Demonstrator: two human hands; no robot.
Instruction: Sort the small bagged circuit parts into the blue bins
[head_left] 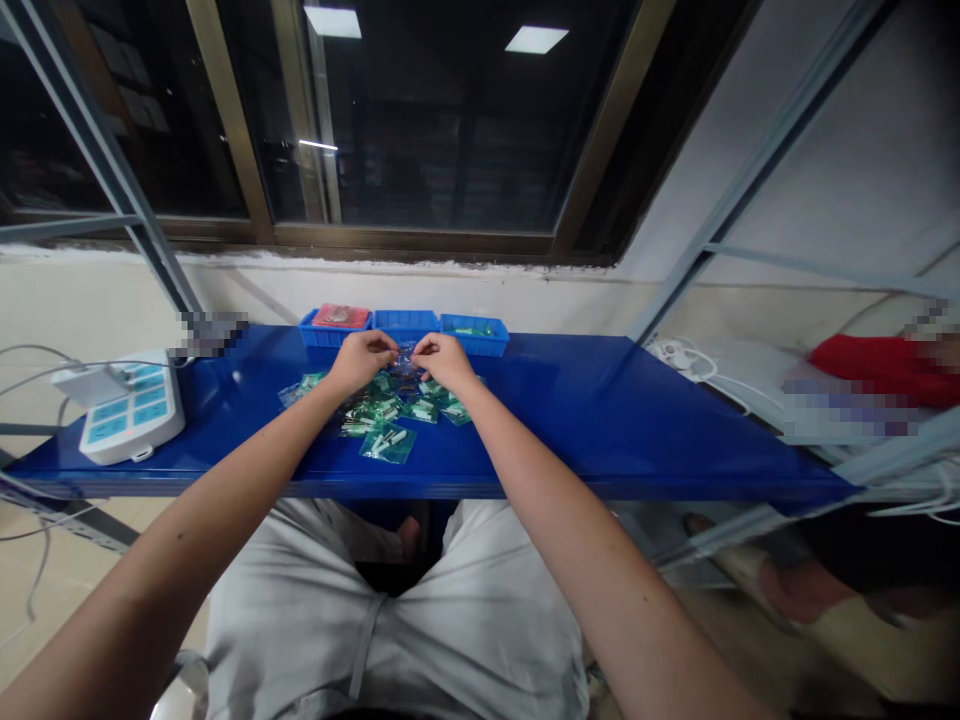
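Note:
Between my two hands is a small clear plastic bag (406, 358), pinched at its left side by my left hand (365, 357) and at its right side by my right hand (444, 358). Both hands are closed at the fingertips. What the bag contains is too small to make out. Below and around them on the blue tabletop lies a pile of small green-tinted plastic bags (369, 408) with pale pieces inside. One such bag (388, 442) rests nearest the front edge.
Along the back stand a blue bin with a red packet (341, 316), a middle blue bin (406, 321) and a blue bin with green bags (474, 335). A white power strip (135, 408) sits at the left end. Grey metal posts (675, 275) frame the blue table (600, 420).

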